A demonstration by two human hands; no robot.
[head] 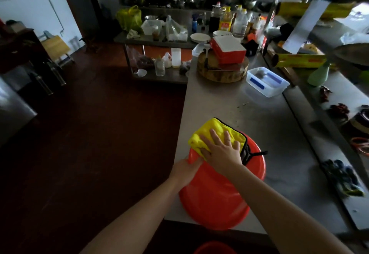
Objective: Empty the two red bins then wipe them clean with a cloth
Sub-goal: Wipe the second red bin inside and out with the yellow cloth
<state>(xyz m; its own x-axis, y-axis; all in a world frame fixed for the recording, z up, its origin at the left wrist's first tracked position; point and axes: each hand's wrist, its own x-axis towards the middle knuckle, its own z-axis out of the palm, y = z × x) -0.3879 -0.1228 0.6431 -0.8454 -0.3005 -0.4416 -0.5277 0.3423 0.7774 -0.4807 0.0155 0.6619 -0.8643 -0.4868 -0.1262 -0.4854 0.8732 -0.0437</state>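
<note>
1. The round red plastic bin [215, 193] is glossy and plain. Its broad, smooth surface faces the camera. Whether it stands inverted or tilted cannot be told.
2. A folded yellow microfibre cloth with black edging [217, 134] lies on the far part of the bin. A black loop trails from the cloth to the right of the right hand.
3. The right hand [221, 150] lies flat on the cloth, fingers straight and spread, pressing it onto the bin.
4. The left hand [187, 171] grips the bin's left edge just beside the cloth, fingers curled round the rim.
5. The bin rests on the grey stainless-steel worktop [239, 110], directly under both hands. Its near part overhangs the worktop's near edge.
6. A second red bin [214, 248] shows only as a sliver below that edge, between the forearms.
7. The worktop's side edge runs just left of the left hand; beyond it lies dark red-brown floor [99, 134].
8. Bare worktop extends beyond the hands as far as a clear plastic container with blue strips [267, 82] and a round wooden chopping block [223, 72].
</note>
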